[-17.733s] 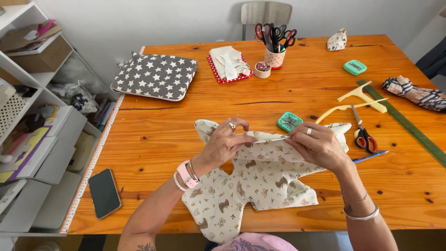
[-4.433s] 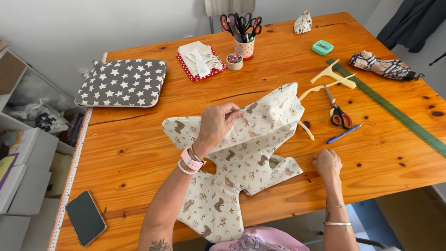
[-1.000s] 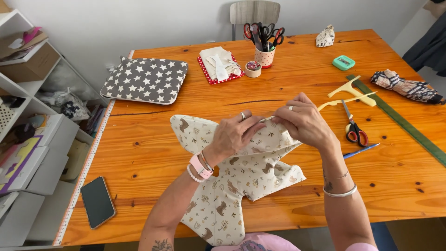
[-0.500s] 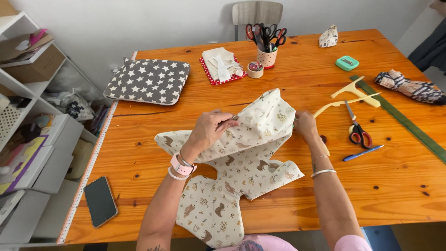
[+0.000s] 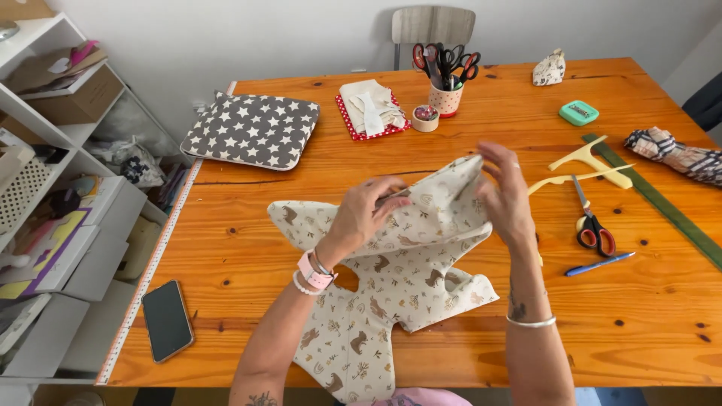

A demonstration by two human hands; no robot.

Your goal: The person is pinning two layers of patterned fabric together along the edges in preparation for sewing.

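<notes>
Head view: the left hand (image 5: 368,210) pinches the cream animal-print fabric piece (image 5: 391,278) along its raised upper edge, fingers closed together on the cloth. The right hand (image 5: 505,197) meets the same edge at its lifted corner; its fingers (image 5: 492,154) stand half spread — whether they clamp the cloth or only touch it cannot be told. The rest of the fabric lies flat on the wooden table (image 5: 248,248), running down toward the near edge.

Just right of the hands lie red-handled scissors (image 5: 593,225), a blue pen (image 5: 599,263) and a pale yellow curved ruler (image 5: 587,167). A long green ruler (image 5: 662,207) runs diagonally beyond them, with a folded plaid cloth (image 5: 673,154) and a small green box (image 5: 578,113) near the far right.

At the back of the table — a grey cushion with white stars (image 5: 252,129), folded cloth on a red dotted mat (image 5: 372,114), a tape roll (image 5: 425,117) and a cup of scissors (image 5: 445,94). A black phone (image 5: 167,319) rests near the left edge beside a measuring tape (image 5: 154,259). White shelves (image 5: 45,188) fill the left of the room; 1 chair (image 5: 435,26) stands against the far wall.
</notes>
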